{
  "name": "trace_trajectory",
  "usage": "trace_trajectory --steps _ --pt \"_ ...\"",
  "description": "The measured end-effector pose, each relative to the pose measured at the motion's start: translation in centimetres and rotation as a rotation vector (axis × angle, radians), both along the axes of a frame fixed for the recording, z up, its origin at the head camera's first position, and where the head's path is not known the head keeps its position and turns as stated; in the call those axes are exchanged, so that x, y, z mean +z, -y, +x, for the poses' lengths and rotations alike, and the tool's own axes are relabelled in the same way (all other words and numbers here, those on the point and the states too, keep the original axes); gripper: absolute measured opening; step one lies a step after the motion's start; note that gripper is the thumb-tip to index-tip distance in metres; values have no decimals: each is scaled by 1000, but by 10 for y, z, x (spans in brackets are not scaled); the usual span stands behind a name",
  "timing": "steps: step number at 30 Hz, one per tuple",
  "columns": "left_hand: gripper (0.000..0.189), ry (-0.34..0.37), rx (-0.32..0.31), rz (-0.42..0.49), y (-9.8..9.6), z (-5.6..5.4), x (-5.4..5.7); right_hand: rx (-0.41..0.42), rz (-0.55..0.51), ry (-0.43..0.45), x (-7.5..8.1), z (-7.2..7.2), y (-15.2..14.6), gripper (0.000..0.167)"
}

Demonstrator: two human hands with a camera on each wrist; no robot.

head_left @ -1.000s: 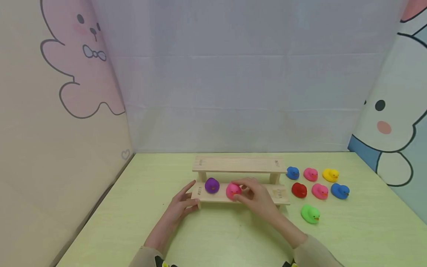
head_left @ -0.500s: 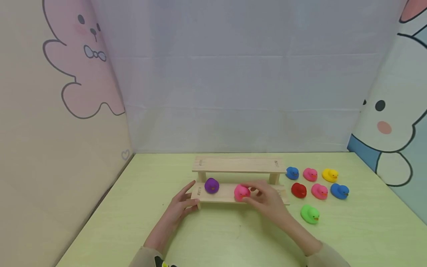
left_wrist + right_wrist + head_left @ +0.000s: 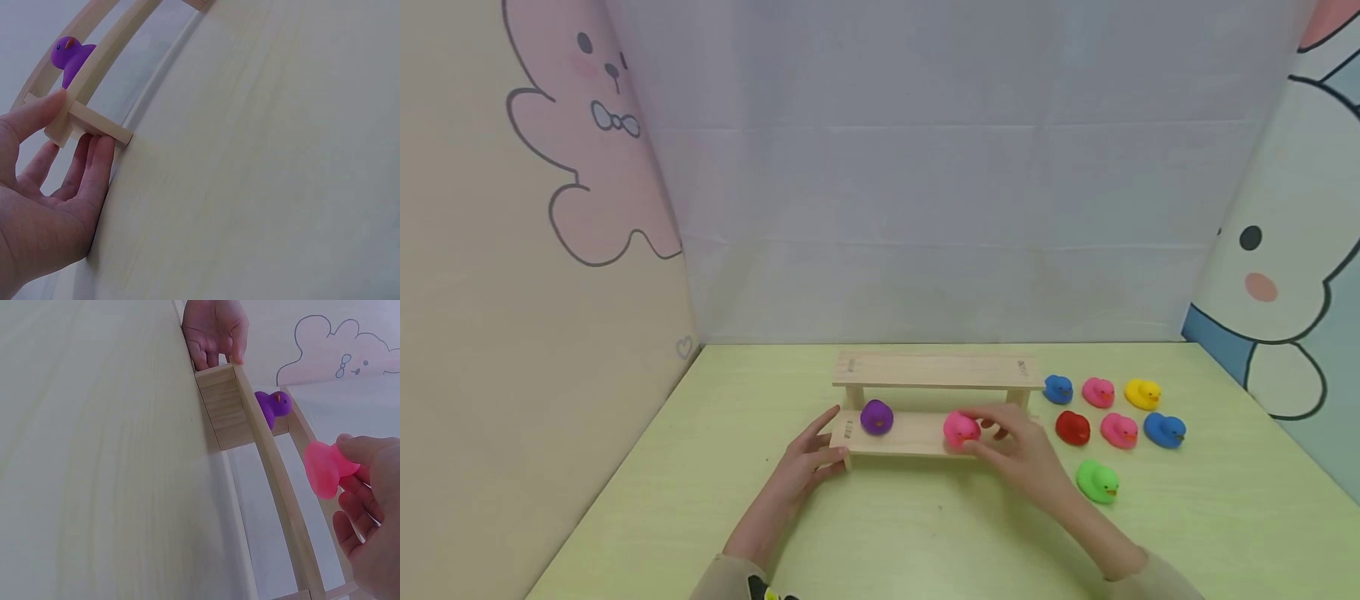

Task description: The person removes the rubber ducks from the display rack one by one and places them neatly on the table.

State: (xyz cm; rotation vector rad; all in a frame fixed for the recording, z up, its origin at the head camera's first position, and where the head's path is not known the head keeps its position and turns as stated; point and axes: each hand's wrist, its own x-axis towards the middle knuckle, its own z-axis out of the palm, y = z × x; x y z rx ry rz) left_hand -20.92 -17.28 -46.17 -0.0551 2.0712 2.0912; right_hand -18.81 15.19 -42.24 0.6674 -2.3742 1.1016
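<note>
A two-tier wooden shelf [image 3: 917, 435] stands on the table, and my left hand [image 3: 805, 460] holds its left end. In the left wrist view, the thumb lies on the end of the lower board while other fingertips touch the leg. A purple rubber duck [image 3: 877, 417] sits on the left part of the lower tier. Between thumb and fingers, my right hand [image 3: 1022, 454] pinches a pink rubber duck [image 3: 960, 430] over the right half of that tier. The right wrist view shows the pink duck [image 3: 325, 469] tilted; whether it touches the boards I cannot tell.
Right of the shelf lie several more rubber ducks, among them a red duck [image 3: 1072, 427], a yellow duck [image 3: 1143, 393] and a green duck [image 3: 1098, 481]. The upper tier [image 3: 936, 369] stands behind and above the lower one. A pale curtain [image 3: 940, 208] hangs behind the table.
My right hand has moved rightward along the lower tier with the pink duck in its fingers. The left hand and the purple duck have stayed where they were.
</note>
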Motion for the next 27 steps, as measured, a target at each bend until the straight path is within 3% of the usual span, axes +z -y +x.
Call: trace_trajectory --steps 15,27 --pt "70 2 1 12 -1 -2 -1 -42 3 78 1 5 -15 45" --pt "71 2 -2 11 0 -4 -3 -75 17 65 4 7 -25 44"
